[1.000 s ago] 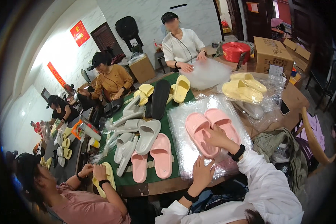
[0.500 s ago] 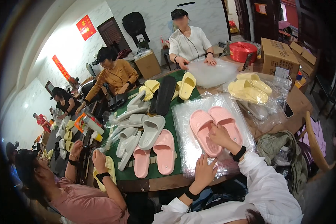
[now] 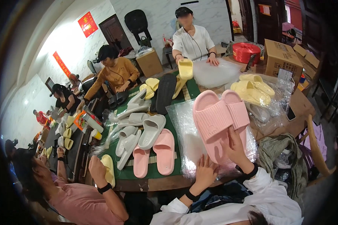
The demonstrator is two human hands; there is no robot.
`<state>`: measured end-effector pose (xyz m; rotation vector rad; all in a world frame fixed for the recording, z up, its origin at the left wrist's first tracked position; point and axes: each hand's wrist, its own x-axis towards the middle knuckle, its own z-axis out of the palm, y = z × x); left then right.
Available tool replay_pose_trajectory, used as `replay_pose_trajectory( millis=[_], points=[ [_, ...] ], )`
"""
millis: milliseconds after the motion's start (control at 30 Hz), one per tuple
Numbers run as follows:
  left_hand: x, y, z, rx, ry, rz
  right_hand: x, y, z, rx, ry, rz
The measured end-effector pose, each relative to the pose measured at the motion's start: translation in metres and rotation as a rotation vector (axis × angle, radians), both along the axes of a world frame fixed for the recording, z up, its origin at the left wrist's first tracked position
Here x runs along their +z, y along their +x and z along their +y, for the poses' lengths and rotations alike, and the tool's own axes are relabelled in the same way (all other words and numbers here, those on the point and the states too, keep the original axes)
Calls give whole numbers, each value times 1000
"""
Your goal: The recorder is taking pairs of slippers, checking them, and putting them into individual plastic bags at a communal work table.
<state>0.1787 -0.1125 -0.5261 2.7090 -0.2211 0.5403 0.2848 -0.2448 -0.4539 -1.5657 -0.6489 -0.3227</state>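
Note:
My right hand [image 3: 237, 150] is closed on a pair of pink slippers [image 3: 218, 120], lifted and tilted above a stack of clear plastic bags [image 3: 187, 150]. The two slippers sit side by side, straps facing up. Fingers stretched out, my left hand [image 3: 204, 173] rests on the near edge of the bags, just below the slippers' near ends, with nothing in it. Another pink slipper pair [image 3: 165, 157] lies to the left on the green mat [image 3: 178, 170], beside several grey slippers [image 3: 152, 131].
Yellow slippers [image 3: 251, 92] in clear plastic lie at the right, near a red roll [image 3: 246, 52] and a cardboard box [image 3: 282, 58]. Across the table a co-worker [image 3: 193, 43] in white holds a yellow slipper [image 3: 185, 69]. Another co-worker [image 3: 82, 195] in pink is at the left.
My right hand has raised the pink slippers off the bags. My left hand stays about where it was. The co-worker across the table has picked up a yellow slipper.

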Motion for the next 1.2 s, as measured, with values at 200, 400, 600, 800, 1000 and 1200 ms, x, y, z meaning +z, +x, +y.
replay_pose_trajectory(
  millis=[200, 400, 600, 800, 1000, 1200],
  points=[
    [10, -4, 5, 116, 102, 104, 27, -30, -26, 434, 229, 306],
    [9, -3, -1, 110, 10, 6, 29, -61, -67, 423, 502, 644],
    [23, 3, 3, 119, -177, 2, 1, -57, -105, 471, 441, 756],
    [34, 10, 22, 63, -179, -88, 44, -74, -105, 536, 74, 694],
    [26, 22, 35, -15, -434, -192, 58, -88, -74, 543, 112, 644],
    [33, 24, 41, 41, -557, -324, 31, -69, -94, 746, 67, 747]
  ],
)
